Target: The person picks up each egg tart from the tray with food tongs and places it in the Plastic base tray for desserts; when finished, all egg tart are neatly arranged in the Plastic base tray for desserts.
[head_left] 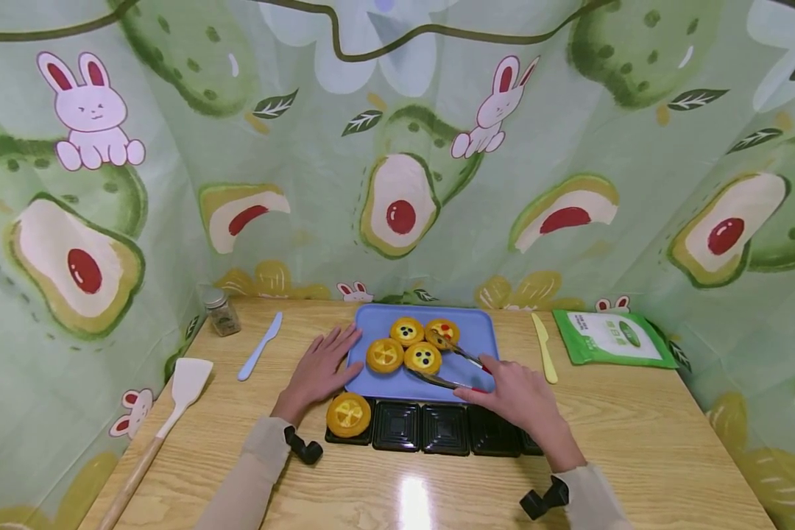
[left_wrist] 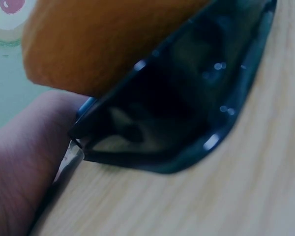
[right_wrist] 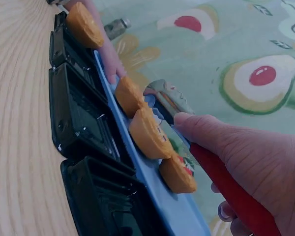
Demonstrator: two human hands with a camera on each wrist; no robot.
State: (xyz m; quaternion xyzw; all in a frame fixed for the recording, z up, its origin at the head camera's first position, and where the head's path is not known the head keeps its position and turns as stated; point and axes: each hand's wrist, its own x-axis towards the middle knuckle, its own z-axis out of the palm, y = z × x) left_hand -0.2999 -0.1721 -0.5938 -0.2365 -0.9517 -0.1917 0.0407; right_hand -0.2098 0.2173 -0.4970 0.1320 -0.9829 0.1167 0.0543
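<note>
My right hand [head_left: 520,394] grips red-handled tongs [head_left: 437,380] over the blue tray [head_left: 473,331]. The spread tong arms reach either side of an egg tart with dark berries [head_left: 423,358]; whether they touch it, I cannot tell. Behind it is a tart with red fruit [head_left: 447,327], partly covered by the upper tong arm. Another dark-berry tart [head_left: 407,331] and a yellow-fruit tart [head_left: 385,356] also sit on this tray. My left hand [head_left: 321,368], fingers straight, rests at the tray's left edge. One yellow-fruit tart [head_left: 348,414] occupies the leftmost compartment of the black tray [head_left: 397,427].
On the left are a white spatula [head_left: 188,379] with a wooden handle, a blue knife [head_left: 261,346] and a small lidded jar [head_left: 221,313]. A yellow knife [head_left: 544,347] and a green-and-white packet [head_left: 612,338] lie on the right. A patterned curtain [head_left: 305,162] surrounds the table.
</note>
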